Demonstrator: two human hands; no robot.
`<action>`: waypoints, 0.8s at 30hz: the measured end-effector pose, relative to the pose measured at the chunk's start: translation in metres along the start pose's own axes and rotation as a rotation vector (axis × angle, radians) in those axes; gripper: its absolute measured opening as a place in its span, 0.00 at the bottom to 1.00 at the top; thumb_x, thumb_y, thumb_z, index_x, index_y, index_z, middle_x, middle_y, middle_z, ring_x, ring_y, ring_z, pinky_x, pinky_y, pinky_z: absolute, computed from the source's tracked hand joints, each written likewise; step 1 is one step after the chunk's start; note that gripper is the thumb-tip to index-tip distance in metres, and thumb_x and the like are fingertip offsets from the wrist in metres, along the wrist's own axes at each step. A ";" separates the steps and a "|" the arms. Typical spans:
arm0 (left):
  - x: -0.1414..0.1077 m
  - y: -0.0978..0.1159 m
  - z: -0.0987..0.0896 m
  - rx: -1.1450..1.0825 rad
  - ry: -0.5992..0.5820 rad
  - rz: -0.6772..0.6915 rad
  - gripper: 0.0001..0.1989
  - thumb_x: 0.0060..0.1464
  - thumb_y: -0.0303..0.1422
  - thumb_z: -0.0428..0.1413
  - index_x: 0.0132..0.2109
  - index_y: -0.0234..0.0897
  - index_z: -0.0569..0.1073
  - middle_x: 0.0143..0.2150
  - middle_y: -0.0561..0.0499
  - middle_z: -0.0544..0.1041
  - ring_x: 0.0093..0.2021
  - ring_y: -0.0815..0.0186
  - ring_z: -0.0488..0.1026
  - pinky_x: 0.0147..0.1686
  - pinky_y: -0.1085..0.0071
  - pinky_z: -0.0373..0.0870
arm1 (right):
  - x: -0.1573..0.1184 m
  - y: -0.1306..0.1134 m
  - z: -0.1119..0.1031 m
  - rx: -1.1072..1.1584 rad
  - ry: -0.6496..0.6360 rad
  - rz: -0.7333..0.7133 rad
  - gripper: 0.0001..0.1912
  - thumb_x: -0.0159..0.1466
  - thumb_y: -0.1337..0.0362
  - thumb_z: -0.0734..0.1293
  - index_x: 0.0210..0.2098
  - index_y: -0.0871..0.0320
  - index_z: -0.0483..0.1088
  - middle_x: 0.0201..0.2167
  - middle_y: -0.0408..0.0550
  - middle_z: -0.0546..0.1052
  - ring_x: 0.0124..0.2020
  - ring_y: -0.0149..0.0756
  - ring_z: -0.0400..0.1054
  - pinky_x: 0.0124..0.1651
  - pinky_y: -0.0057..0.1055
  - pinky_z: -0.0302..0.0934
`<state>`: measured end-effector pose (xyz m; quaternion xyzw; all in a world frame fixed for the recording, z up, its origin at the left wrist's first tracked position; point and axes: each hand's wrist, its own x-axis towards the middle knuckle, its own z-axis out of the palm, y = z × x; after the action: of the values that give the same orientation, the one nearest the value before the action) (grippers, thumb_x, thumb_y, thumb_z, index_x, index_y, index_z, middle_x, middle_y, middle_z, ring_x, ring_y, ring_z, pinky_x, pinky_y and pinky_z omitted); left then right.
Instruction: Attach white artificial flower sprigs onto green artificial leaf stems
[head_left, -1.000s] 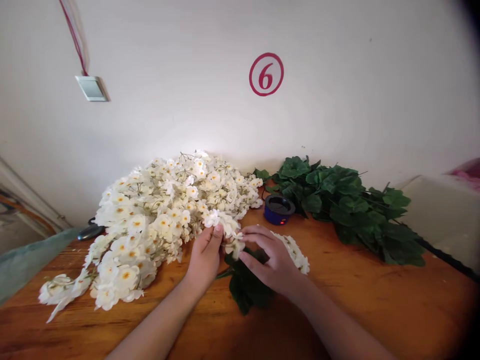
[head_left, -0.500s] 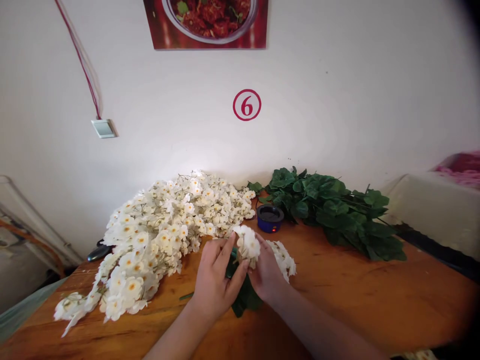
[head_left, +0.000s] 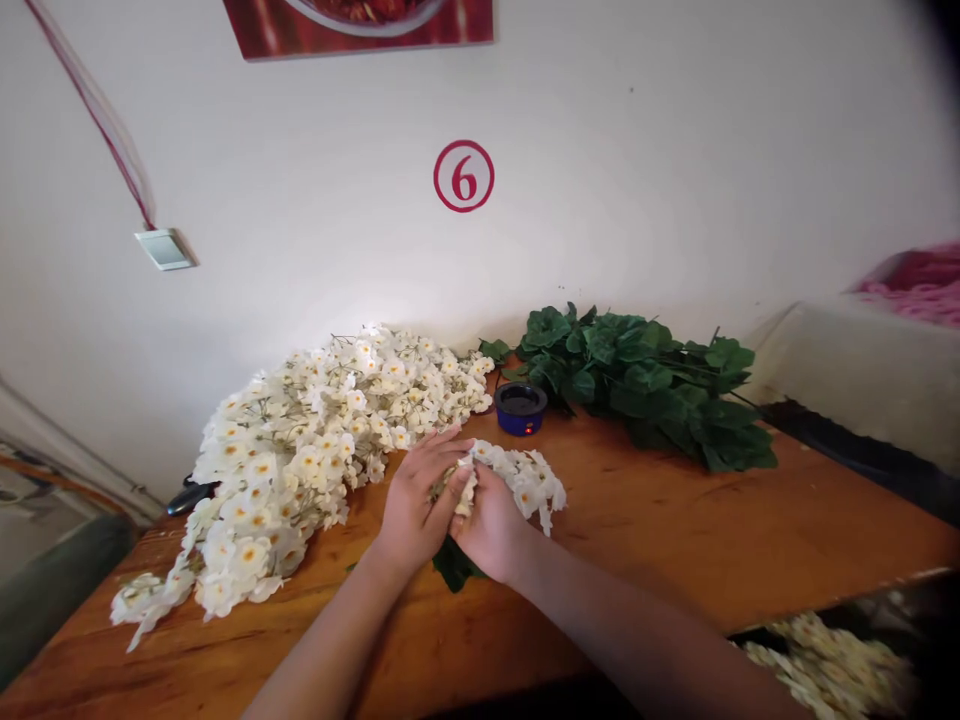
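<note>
My left hand (head_left: pixel 420 500) and my right hand (head_left: pixel 493 525) are cupped together over the table, closed round a small white artificial flower cluster (head_left: pixel 466 492). Only part of its petals shows between the fingers, and its stem is hidden. Under my hands a dark green leaf (head_left: pixel 454 565) sticks out. Just beyond my right hand lies a spray of white artificial flowers (head_left: pixel 529 480). A large heap of white flowers with yellow centres (head_left: pixel 300 450) spreads to the left of my hands.
A small blue pot with a black top and a red light (head_left: pixel 521 408) stands behind my hands. Green leaf stems (head_left: pixel 645 390) are piled at the back right of the wooden table (head_left: pixel 660 540). More pale flowers (head_left: pixel 832 660) lie below the table's right front edge.
My hands have closed further over the flower cluster, covering more of it. The camera view has shifted, so the wall, pot and leaves appear higher and further left.
</note>
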<state>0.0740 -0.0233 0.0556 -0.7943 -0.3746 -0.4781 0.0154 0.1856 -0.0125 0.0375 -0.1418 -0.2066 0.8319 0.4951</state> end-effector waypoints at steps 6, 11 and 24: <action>-0.012 0.017 0.015 0.119 0.194 -0.040 0.07 0.58 0.25 0.56 0.43 0.37 0.77 0.43 0.48 0.82 0.50 0.61 0.78 0.58 0.59 0.71 | -0.010 0.013 0.002 0.030 0.083 -0.053 0.22 0.56 0.44 0.70 0.41 0.52 0.74 0.35 0.44 0.80 0.44 0.41 0.73 0.44 0.34 0.67; -0.019 0.030 0.034 0.005 0.308 -0.196 0.15 0.59 0.27 0.55 0.54 0.39 0.72 0.49 0.47 0.81 0.50 0.62 0.78 0.54 0.61 0.73 | -0.012 0.023 -0.006 -0.136 0.103 -0.192 0.22 0.58 0.44 0.69 0.44 0.52 0.72 0.38 0.45 0.79 0.46 0.39 0.72 0.48 0.35 0.65; -0.010 0.041 0.020 -0.164 0.573 -0.636 0.15 0.59 0.37 0.59 0.26 0.36 0.77 0.29 0.51 0.82 0.37 0.60 0.82 0.41 0.66 0.79 | -0.009 0.033 -0.021 -0.176 -0.275 -0.086 0.18 0.57 0.51 0.74 0.41 0.50 0.69 0.34 0.39 0.69 0.33 0.30 0.64 0.40 0.28 0.61</action>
<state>0.1113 -0.0504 0.0505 -0.4733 -0.5418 -0.6884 -0.0925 0.1740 -0.0304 0.0039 -0.0607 -0.3502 0.8004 0.4828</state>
